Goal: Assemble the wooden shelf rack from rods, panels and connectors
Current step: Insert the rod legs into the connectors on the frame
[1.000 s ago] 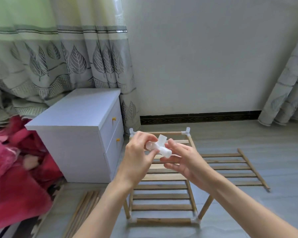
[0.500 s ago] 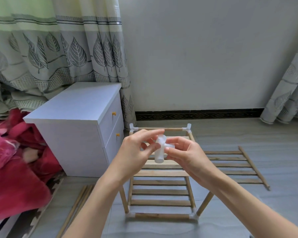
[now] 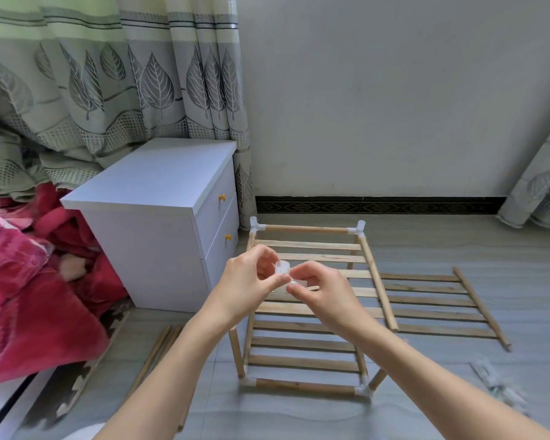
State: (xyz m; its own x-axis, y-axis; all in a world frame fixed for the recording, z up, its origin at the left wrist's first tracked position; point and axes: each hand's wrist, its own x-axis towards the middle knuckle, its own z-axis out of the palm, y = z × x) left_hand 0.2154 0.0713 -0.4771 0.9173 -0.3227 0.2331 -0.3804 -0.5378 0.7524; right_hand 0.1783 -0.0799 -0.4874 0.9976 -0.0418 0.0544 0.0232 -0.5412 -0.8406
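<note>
A white plastic connector (image 3: 283, 270) is held in front of me, mostly hidden by fingers. My left hand (image 3: 248, 281) pinches its left side and my right hand (image 3: 319, 289) pinches its right end. Below my hands stands the partly built wooden rack (image 3: 305, 312): two slatted panels joined by rods, with white connectors at the far corners (image 3: 356, 228) and near corners (image 3: 361, 390). Its near top corners have bare rod ends. A loose slatted panel (image 3: 442, 304) lies flat on the floor to the right.
A white two-drawer nightstand (image 3: 159, 223) stands left of the rack. A red blanket (image 3: 29, 287) lies further left. Loose wooden rods (image 3: 159, 350) lie on the floor by the nightstand. More white connectors (image 3: 499, 387) lie at the lower right. Wall and curtains are behind.
Both hands have turned the connector between the fingers; more of it is now covered. The hands stay at the same place above the rack, and the view has tilted slightly.
</note>
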